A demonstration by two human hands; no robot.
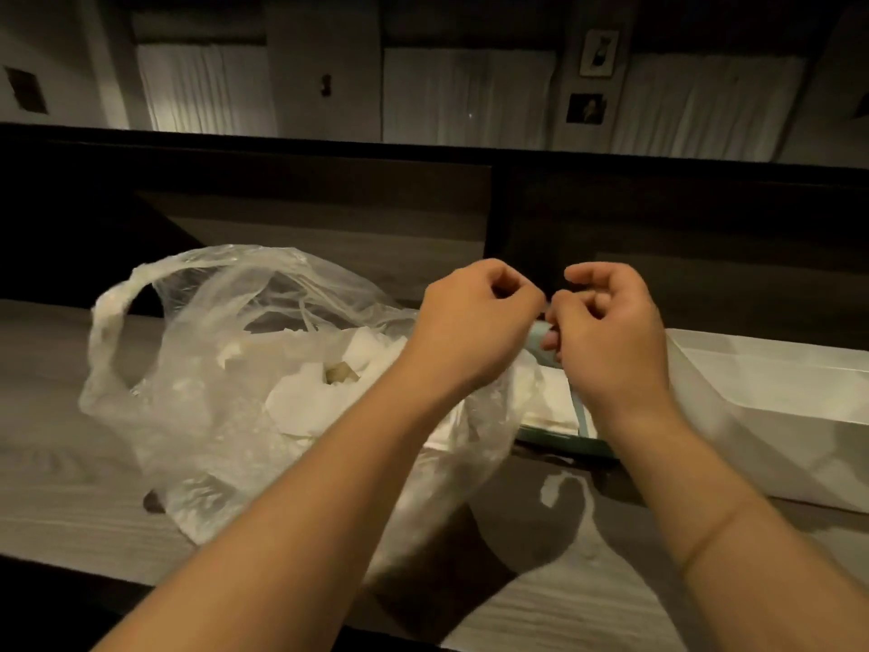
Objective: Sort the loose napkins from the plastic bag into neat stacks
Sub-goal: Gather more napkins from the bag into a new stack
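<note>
A clear, crumpled plastic bag (202, 350) lies open on the wooden counter, with loose white napkins (310, 397) heaped inside it. To its right a flat stack of white napkins (550, 407) rests on a green tray (564, 440), a pale green band across it. My left hand (475, 322) and my right hand (611, 331) hover together above this stack, fingers curled. Both pinch a small pale green piece (541, 336) between them; most of it is hidden by the fingers.
A large white paper bag (771, 407) lies on its side at the right of the counter (56, 454). A dark raised partition (329, 218) runs along the counter's far edge. Curtains and picture frames are behind it.
</note>
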